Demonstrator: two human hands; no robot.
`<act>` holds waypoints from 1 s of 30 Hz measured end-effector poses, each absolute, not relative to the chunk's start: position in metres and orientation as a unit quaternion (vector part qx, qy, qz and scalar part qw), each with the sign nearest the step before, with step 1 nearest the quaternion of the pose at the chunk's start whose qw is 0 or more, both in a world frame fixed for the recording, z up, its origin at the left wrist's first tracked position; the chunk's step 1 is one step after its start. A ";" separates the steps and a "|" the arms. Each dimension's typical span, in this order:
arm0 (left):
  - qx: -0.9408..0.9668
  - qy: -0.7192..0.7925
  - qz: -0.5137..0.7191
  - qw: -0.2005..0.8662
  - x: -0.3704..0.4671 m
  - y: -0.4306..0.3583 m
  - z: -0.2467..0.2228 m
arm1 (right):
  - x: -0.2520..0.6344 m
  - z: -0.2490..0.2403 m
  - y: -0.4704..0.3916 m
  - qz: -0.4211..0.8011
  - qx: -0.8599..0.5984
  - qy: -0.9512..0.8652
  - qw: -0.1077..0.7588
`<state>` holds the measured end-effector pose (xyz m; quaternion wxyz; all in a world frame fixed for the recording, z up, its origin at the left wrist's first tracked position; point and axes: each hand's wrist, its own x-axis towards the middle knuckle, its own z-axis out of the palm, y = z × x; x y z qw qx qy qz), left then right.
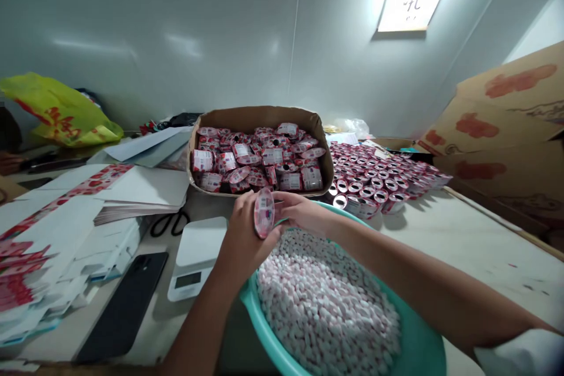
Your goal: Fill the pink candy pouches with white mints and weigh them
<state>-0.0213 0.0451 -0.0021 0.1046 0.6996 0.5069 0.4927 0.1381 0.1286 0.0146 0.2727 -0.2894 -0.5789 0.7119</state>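
Observation:
A small pink printed container (264, 213) is held upright on its edge between my two hands, over the far left rim of a turquoise basin (264, 329). My left hand (247, 232) is closed round its left and lower side. The fingers of my right hand (302, 211) are bent towards its right side, partly hidden behind it. Many small white and pale pink pieces (326, 299) lie in the basin. Just behind my hands stands a cardboard box (326, 158) full of similar pink containers (272, 156).
A white scale (200, 244), black scissors (170, 225) and a black phone (126, 305) lie left of the basin. Flat white packaging (141, 188) covers the far left. Rows of open pink containers (381, 182) stand at right, near large cardboard cartons (497, 153).

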 end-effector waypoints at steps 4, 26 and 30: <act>0.724 0.502 0.464 0.090 -0.021 0.048 -0.003 | 0.138 0.006 0.134 0.571 -0.226 -0.754 0.232; 0.417 0.454 0.621 0.484 -0.028 0.054 0.001 | 0.150 0.033 0.118 0.268 -0.113 -0.871 0.396; 0.467 0.465 0.562 0.501 -0.027 0.053 -0.002 | 0.153 0.040 0.123 0.398 -0.193 -0.813 0.378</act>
